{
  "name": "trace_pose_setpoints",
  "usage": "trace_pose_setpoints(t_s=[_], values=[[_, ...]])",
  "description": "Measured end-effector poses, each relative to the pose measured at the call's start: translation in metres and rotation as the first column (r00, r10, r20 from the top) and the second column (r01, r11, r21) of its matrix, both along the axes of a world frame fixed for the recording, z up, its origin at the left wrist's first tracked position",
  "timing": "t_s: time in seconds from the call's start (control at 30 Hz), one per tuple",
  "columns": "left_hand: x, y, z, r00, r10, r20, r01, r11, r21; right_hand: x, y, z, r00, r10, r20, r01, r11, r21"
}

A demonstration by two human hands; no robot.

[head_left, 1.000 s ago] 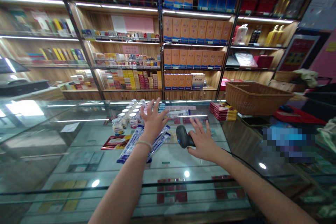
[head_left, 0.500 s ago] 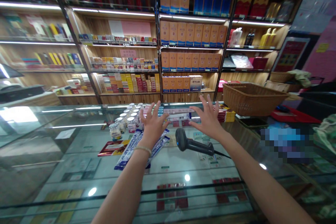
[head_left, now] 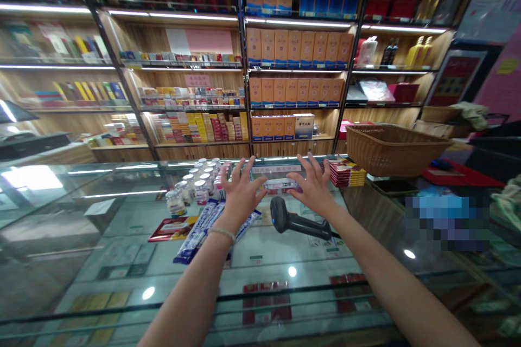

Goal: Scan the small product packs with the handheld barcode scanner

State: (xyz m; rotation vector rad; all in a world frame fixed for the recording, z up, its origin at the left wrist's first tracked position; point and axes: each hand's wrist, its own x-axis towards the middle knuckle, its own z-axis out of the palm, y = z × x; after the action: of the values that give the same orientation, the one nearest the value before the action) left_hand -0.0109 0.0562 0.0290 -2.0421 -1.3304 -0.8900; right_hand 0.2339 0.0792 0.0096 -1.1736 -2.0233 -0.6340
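My left hand (head_left: 241, 191) hovers over the glass counter with fingers spread and nothing in it, above blue-and-white packets (head_left: 199, 230). My right hand (head_left: 315, 187) is likewise spread and holds nothing, above and beside the black handheld scanner (head_left: 299, 222). Between the hands, farther back, lies a small pale packet (head_left: 279, 182). Several lidded jars (head_left: 201, 191) stand left of my left hand. A red-and-yellow packet (head_left: 169, 229) lies partly beside the blue ones. Right of my right hand is a stack of red-and-yellow packets (head_left: 347, 173).
A wicker basket (head_left: 394, 154) stands at the right of the glass counter (head_left: 260, 276), near a blurred blue item (head_left: 443, 209). Lit shelves of orange boxes (head_left: 293, 46) and small packs rise behind the counter.
My right hand has moved slightly left and down, closer to my left hand, uncovering more of the red-and-yellow stack. My left hand has shifted slightly right. Both remain spread.
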Motion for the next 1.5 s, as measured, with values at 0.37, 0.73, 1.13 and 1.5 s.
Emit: trace_pose_setpoints(t_s=[0.37,0.73,1.13,1.5], values=[[0.008,-0.002,-0.001,0.998,-0.032,-0.062,0.032,0.999,-0.003,0.001,-0.005,0.001,0.998,-0.030,0.052,0.033,0.998,-0.050],[0.010,0.002,-0.005,0.997,-0.061,-0.057,0.062,0.998,0.017,0.005,-0.004,0.002,1.000,-0.015,0.022,0.014,1.000,0.019],[0.007,0.001,-0.003,0.999,-0.036,-0.038,0.037,0.999,0.029,0.004,-0.005,0.004,0.998,-0.003,-0.061,0.000,0.999,-0.043],[0.003,0.005,-0.010,1.000,-0.016,-0.012,0.017,0.990,0.140,0.016,0.000,0.004,0.980,0.072,-0.184,-0.115,0.965,-0.235]])
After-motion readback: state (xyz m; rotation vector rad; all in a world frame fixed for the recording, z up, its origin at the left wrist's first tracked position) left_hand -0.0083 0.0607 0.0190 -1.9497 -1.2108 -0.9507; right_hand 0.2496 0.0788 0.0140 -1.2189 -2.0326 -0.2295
